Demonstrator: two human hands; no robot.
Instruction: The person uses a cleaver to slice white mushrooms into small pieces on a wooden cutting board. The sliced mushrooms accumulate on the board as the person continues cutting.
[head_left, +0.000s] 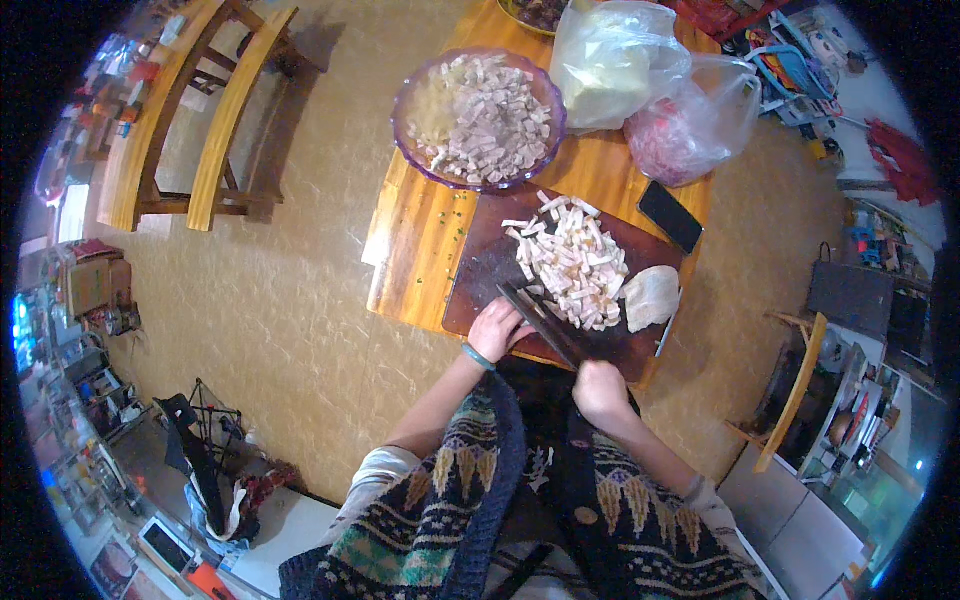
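My right hand (601, 391) grips a kitchen knife (546, 330), whose blade points away and to the left over a dark brown cutting board (484, 247). Against the blade's left side, near the board's front edge, my left hand (496, 328) has its fingers bent down. A bangle circles that wrist, and whatever lies beneath the fingers is hidden. Just beyond the blade spreads a loose pile of pale cut strips (574, 262), which look like fatty meat. To the right of the pile lies an uncut pale slab (651, 298).
A purple-rimmed bowl (397, 135) of diced pale meat stands beyond the board on the wooden table (409, 277). Plastic bags (622, 67) with contents sit at the back right, near a dark phone (671, 216). Green bits dot the table's left side. Wooden benches (240, 112) stand farther left.
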